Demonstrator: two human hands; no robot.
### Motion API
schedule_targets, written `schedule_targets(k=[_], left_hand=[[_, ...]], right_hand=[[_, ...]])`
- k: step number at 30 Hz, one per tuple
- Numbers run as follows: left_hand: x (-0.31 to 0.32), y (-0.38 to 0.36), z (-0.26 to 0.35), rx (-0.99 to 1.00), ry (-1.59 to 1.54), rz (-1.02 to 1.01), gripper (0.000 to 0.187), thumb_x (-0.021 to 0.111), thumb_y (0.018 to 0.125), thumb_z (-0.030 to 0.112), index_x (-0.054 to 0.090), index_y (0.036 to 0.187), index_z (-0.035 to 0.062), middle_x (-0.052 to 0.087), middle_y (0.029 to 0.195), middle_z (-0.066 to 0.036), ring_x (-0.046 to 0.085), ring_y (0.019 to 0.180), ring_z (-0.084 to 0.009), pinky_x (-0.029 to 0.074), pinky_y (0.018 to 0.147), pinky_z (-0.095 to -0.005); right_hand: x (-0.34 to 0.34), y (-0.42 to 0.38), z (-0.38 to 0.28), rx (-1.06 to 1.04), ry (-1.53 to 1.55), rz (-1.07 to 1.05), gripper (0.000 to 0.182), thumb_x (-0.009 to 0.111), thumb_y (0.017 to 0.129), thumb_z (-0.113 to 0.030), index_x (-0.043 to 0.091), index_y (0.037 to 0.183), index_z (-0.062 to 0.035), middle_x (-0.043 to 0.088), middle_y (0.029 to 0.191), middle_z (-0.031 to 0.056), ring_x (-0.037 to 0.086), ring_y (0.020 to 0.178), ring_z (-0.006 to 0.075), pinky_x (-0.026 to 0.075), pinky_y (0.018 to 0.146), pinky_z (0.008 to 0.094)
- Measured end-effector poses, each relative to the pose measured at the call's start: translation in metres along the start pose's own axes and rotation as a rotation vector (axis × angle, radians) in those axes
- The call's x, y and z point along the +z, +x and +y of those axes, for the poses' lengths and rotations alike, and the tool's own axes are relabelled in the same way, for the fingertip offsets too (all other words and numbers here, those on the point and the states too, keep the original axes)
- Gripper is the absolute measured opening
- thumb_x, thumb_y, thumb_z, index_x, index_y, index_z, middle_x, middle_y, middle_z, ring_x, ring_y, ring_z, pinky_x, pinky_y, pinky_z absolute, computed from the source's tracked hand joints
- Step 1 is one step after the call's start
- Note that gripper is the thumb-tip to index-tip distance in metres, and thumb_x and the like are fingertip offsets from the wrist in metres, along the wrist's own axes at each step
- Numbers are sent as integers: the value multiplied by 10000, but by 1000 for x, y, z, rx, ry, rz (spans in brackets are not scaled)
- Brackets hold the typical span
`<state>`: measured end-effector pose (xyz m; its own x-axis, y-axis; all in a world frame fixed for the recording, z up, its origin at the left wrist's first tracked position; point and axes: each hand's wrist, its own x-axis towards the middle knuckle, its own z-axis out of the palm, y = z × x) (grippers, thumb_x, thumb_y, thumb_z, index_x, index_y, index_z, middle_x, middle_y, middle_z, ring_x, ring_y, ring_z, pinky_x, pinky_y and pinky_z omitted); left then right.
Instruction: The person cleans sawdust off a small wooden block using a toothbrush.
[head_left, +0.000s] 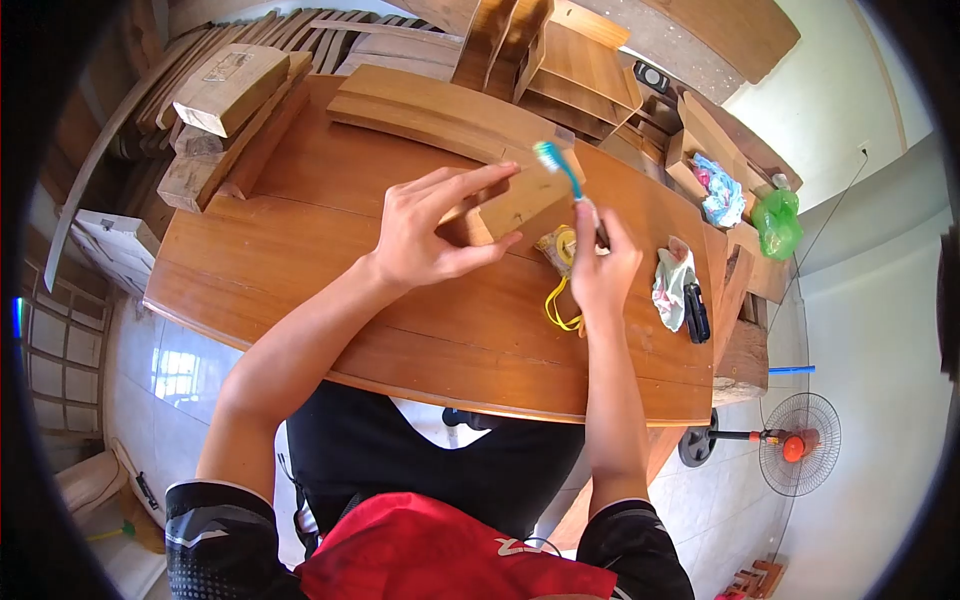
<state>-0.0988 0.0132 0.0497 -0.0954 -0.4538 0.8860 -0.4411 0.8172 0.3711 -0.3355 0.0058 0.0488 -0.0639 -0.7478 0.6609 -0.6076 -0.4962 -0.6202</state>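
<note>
My right hand (605,262) is closed around a toothbrush (573,180), its teal and white head pointing up and to the left. To its left, my left hand (440,225) is open, thumb and fingers spread apart in a C shape. A light wooden block (520,205) lies on the table behind and between the hands, overlapped by the left fingers in this view. Beside the right hand sits a yellow tape measure (560,246) with a yellow strap (556,305).
The brown wooden table (300,290) carries a long curved board (430,115) and stacked timber (232,90) at the back. A crumpled wrapper (673,280) and a black object (696,312) lie at right. A fan (795,447) stands on the floor.
</note>
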Motion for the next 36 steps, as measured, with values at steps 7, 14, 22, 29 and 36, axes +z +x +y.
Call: schedule_targets(k=[7,14,22,29,36], left_hand=[[0,1,-4,-26,-35,36,620,925,739,236,727,1307,85,791,983,-86,747,790,-208,633,706,-317],[-3,1,-3,2,15,-5,626,923,740,233,722,1314,85,794,1002,-75,745,787,-211,632,707,-314],[0,0,-6,1,-37,4,619,917,734,200,722,1306,65,791,1054,-96,741,799,-218,610,702,-322],[-4,-1,-3,-55,-17,-33,624,900,719,122,713,1304,12,786,1126,-132,758,884,-250,616,800,-342],[-2,-1,-5,-39,10,18,599,924,750,257,738,1300,108,787,969,-72,738,754,-206,614,662,-316]], right_hand=[[-1,6,13,39,-35,8,171,796,943,-161,744,904,-3,642,748,97,581,638,181,416,561,341],[3,-3,0,-214,26,-66,152,820,908,-139,750,890,-5,579,681,70,548,606,178,416,552,330],[-5,4,22,40,-2,-7,154,815,926,-137,754,922,5,641,713,95,559,591,169,416,548,312],[6,-10,-4,-206,96,-149,154,768,941,-138,755,921,14,629,711,80,574,621,162,438,594,311],[-7,6,17,13,-43,-38,167,805,950,-187,783,932,-23,676,728,95,579,588,153,429,552,316]])
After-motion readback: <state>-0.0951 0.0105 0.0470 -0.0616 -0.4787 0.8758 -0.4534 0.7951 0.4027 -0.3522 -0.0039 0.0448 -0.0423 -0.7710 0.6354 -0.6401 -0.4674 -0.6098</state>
